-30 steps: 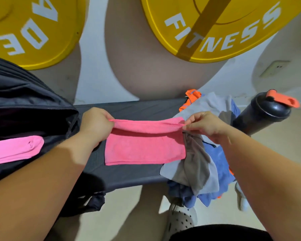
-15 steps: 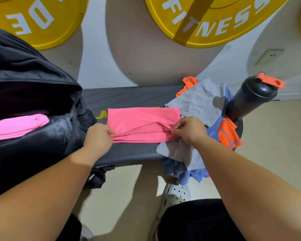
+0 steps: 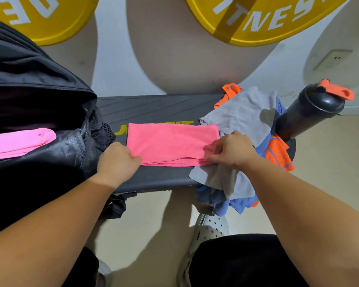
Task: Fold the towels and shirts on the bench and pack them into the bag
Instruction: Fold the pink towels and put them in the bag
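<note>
A pink towel (image 3: 170, 141) lies folded flat on the dark bench (image 3: 153, 108). My left hand (image 3: 118, 160) pinches its near left corner with curled fingers. My right hand (image 3: 232, 151) pinches its near right corner. To the right lies a heap with a grey towel (image 3: 238, 114), a blue garment (image 3: 222, 206) and an orange shirt (image 3: 278, 154). The open black bag (image 3: 39, 96) stands on the bench's left end, and a folded pink towel (image 3: 19, 142) rests in its opening.
A black shaker bottle (image 3: 311, 110) with an orange cap stands at the bench's right end, beside the heap. Yellow weight plates (image 3: 257, 19) lean on the wall behind. A white clog (image 3: 209, 226) and my knees are below the bench's near edge.
Both hands brought the towel's far edge toward me and laid it down on the near edge, so the towel went from held up and hanging to folded flat.
</note>
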